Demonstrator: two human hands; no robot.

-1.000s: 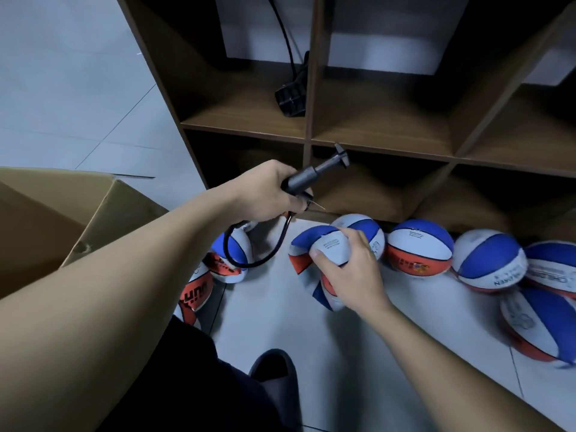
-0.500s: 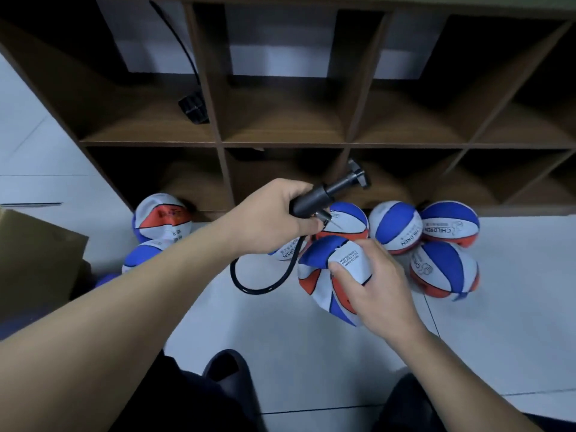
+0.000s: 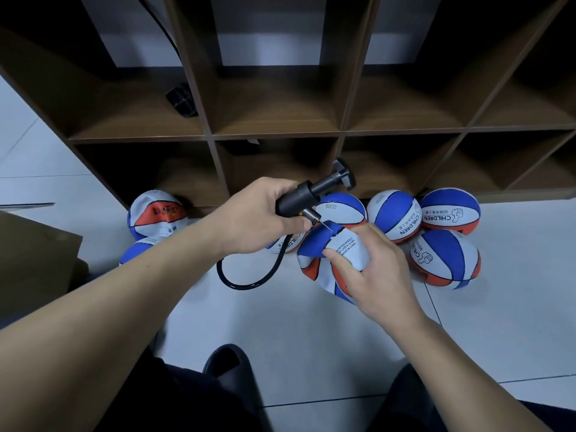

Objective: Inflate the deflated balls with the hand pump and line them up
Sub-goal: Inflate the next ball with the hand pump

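A pale tiled floor (image 3: 311, 332) runs up to a dark wooden cubby shelf (image 3: 274, 132), the landmark here. Along the shelf's foot sit several inflated blue, white and orange balls (image 3: 392, 216), two more by its left corner. In front of the shelf's middle, the left hand (image 3: 258, 216) is clenched around the black hand pump (image 3: 314, 191), whose long axis slants up and right, handle toward the shelf. Its hose (image 3: 249, 279) loops down below the wrist. The needle (image 3: 325, 225) points down-right at the crumpled deflated ball (image 3: 318, 254); whether the tip touches it is unclear. The right hand (image 3: 374, 269) grasps that ball from the right, above the floor.
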